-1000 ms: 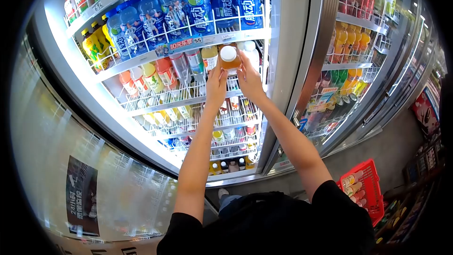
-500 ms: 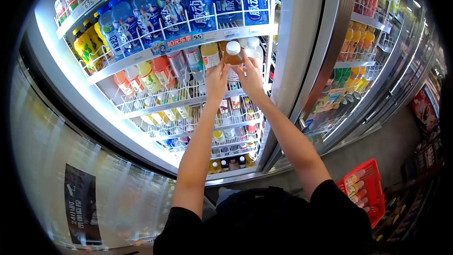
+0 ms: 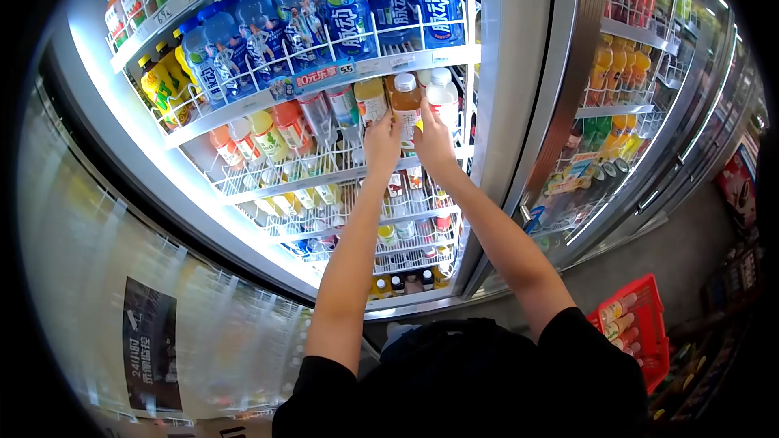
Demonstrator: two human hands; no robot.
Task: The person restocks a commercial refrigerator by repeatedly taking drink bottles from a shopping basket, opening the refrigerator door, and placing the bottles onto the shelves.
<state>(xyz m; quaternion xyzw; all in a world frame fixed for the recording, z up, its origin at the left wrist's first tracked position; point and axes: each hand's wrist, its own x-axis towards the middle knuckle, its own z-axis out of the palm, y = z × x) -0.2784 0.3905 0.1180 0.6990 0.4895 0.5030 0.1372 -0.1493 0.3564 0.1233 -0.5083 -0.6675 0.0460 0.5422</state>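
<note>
A brown bottle with a white cap (image 3: pixel 406 97) stands upright at the front of the second shelf, between a yellowish bottle (image 3: pixel 371 100) on its left and a white-capped clear bottle (image 3: pixel 442 96) on its right. My left hand (image 3: pixel 383 143) is at the brown bottle's left side, fingers bent against it. On the other side, my right hand (image 3: pixel 434 144) has its fingers along the bottle's right edge. Both hands hold it between them. Parts of the fingertips are hidden against the label.
Large blue bottles (image 3: pixel 349 12) fill the shelf above behind a wire rail (image 3: pixel 324 57). A metal door frame (image 3: pixel 560 89) rises right of the shelves. A red basket (image 3: pixel 661 341) with several bottles is at the lower right. Translucent curtain strips (image 3: pixel 227 332) hang at lower left.
The brown bottle has moved back into the row on the shelf and now shows more of its label. Both hands have moved with it, and the view has shifted slightly.
</note>
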